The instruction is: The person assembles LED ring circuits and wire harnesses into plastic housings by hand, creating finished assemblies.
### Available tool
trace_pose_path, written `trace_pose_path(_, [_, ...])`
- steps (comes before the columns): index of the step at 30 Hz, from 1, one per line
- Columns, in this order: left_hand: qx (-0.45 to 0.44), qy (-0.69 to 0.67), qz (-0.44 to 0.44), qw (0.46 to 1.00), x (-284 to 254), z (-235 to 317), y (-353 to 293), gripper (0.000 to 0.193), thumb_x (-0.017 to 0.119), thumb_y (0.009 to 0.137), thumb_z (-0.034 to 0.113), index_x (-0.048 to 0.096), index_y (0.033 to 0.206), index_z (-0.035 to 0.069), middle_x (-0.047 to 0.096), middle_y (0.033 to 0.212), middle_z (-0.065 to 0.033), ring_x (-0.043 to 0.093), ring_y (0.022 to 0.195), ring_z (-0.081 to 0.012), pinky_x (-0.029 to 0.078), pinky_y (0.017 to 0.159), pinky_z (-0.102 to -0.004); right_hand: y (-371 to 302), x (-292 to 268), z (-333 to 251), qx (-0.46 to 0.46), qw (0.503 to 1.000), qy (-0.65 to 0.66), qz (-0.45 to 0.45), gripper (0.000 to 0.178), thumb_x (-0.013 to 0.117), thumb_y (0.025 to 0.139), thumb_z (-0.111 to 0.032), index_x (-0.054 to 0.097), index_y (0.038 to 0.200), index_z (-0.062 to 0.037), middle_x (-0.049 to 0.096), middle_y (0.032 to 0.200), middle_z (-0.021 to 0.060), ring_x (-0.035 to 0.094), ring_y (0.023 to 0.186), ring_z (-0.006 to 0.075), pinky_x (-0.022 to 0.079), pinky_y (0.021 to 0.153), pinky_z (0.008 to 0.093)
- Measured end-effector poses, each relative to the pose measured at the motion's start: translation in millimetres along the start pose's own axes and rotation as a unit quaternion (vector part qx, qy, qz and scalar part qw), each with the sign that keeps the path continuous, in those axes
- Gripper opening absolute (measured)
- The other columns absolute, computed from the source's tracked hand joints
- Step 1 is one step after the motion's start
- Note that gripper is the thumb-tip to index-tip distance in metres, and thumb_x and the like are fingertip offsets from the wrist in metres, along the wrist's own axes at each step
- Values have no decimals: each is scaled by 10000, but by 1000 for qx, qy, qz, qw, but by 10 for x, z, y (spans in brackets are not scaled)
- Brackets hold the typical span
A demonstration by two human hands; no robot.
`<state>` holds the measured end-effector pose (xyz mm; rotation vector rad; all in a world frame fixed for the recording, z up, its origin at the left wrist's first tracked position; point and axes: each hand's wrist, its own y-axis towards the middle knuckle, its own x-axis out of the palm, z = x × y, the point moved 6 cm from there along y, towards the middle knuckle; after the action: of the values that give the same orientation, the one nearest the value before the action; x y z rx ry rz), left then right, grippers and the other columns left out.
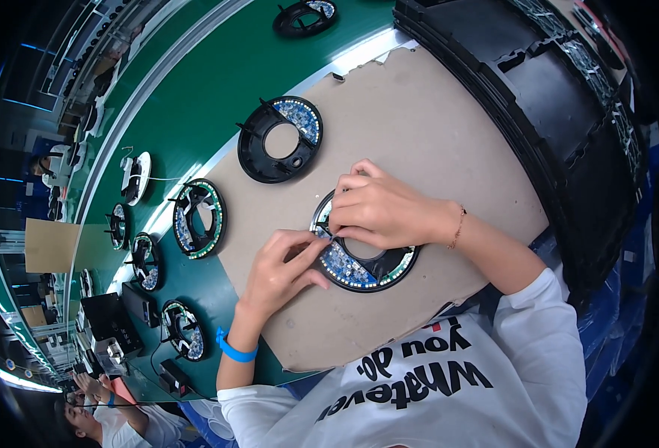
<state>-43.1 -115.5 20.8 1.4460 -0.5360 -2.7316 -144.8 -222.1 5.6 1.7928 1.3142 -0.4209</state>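
Note:
A round black ring-shaped housing [397, 275] lies on the cardboard sheet in front of me. It carries a blue circuit board [348, 267] crowded with small parts and a rim of small yellowish-white squares. My left hand [279, 270] reaches in from the left, thumb and forefinger pinched at the board's upper left edge. My right hand [374, 209] arches over the housing's top, fingers closed at the same spot. The fingertips of both hands nearly meet. Whatever they pinch is too small and covered to make out. The right hand hides much of the ring's upper part.
A second black ring housing [258, 153] with a board lies farther off on the cardboard [434, 127]. Several more stand leftward along the green table [187, 89], beside a white round part [141, 179]. Black trays [539, 97] rise at the right. Another person [113, 418] sits lower left.

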Motion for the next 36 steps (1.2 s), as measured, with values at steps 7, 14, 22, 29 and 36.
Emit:
trace_pose_path(7, [-113, -14, 116, 987, -9, -14, 29, 194, 777, 640, 71, 698, 816, 44, 598, 763, -62, 559, 702, -204, 451, 592, -295, -4, 9, -1, -6, 1000, -18, 0, 72, 648, 797, -153, 620, 805, -86, 591, 799, 17, 534, 889, 189, 347, 881, 382])
trace_pose_path(14, [-250, -103, 105, 957, 73, -86, 48, 53, 693, 755, 19, 665, 794, -3, 612, 783, -57, 545, 663, -117, 430, 585, -236, 9, -55, -44, -19, 999, -21, 25, 108, 675, 764, -180, 606, 794, -102, 580, 812, -6, 516, 936, 193, 335, 907, 409])
trace_pose_path(22, [-266, -85, 93, 956, 64, -113, 2, 93, 703, 758, 42, 670, 844, 23, 593, 819, -46, 579, 702, -116, 441, 593, -228, 2, -103, -91, -70, 994, -41, 75, 40, 650, 737, -116, 620, 752, -96, 578, 767, -6, 510, 951, 200, 340, 913, 415])
trace_pose_path(29, [-277, -78, 89, 954, 9, -134, -80, 200, 711, 737, 25, 671, 932, 47, 587, 932, -57, 595, 770, -132, 457, 620, -235, 11, -97, -82, -80, 993, -52, 65, 35, 641, 707, -97, 640, 739, -84, 598, 773, -3, 517, 945, 195, 363, 892, 396])
trace_pose_path(36, [-253, -94, 76, 960, 19, -116, -53, 206, 691, 746, -9, 659, 947, 20, 600, 981, -87, 615, 868, -171, 518, 721, -272, 17, -78, -40, -68, 996, -14, 51, 56, 655, 714, -94, 634, 761, -74, 596, 785, 3, 533, 916, 208, 396, 868, 368])
